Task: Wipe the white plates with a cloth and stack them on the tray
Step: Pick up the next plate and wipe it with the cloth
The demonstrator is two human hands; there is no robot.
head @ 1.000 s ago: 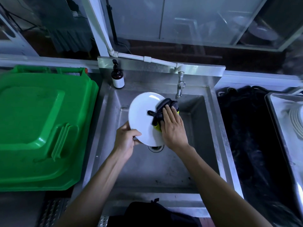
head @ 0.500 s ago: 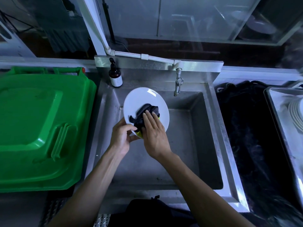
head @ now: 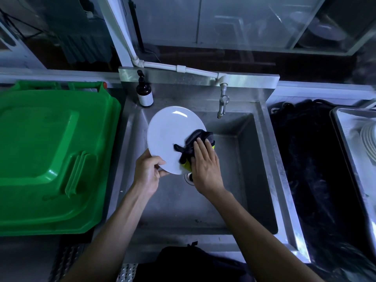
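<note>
White plate gripped left, cloth under right, now at right rim.

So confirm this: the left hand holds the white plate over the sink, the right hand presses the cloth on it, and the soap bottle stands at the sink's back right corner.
Wrong corner: the head view shows the soap bottle at the sink's back left corner. The left hand holding the white plate and the right hand pressing the cloth are correct.
</note>
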